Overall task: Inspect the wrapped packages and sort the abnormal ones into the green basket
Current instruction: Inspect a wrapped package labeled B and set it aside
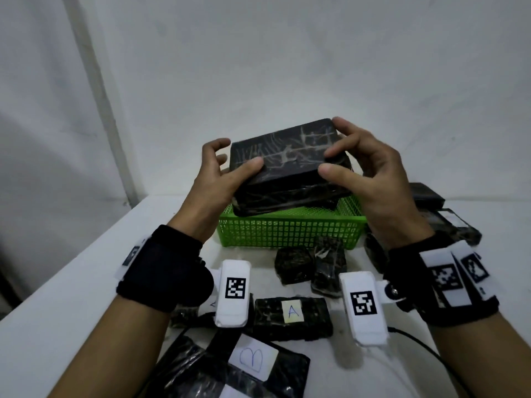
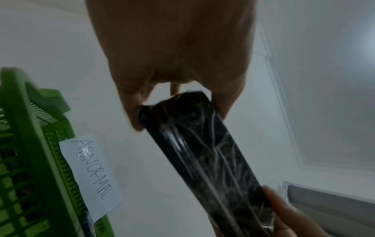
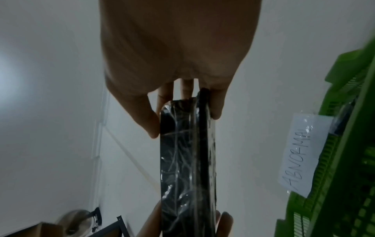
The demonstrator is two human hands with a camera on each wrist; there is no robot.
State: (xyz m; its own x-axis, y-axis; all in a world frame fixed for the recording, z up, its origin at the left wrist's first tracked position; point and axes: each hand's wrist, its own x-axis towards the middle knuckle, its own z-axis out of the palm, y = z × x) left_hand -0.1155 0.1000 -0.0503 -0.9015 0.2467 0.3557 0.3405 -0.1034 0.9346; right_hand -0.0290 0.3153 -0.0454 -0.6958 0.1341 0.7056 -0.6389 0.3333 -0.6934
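Hands: two; left hand (image 1: 221,173) and right hand (image 1: 370,173) each grasp one end of the held package (image 1: 287,165), thumbs on top.
Held package: one, frame centre, raised above the green basket (image 1: 287,229); black, flat, rectangular, under wrinkled clear film.
Basket: one, labelled "ABNORMAL" (image 2: 91,173).
Packages on table (image 1: 71,297): several; one marked "A" (image 1: 293,317), one "B" (image 1: 253,359), lower frame.

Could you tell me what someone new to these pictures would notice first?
First, the black wrapped package held up at centre between the left hand and the right hand, above the table. Just behind and below it stands the green basket, whose paper label reads ABNORMAL. More wrapped packages lie nearer the person, one with a note marked A.
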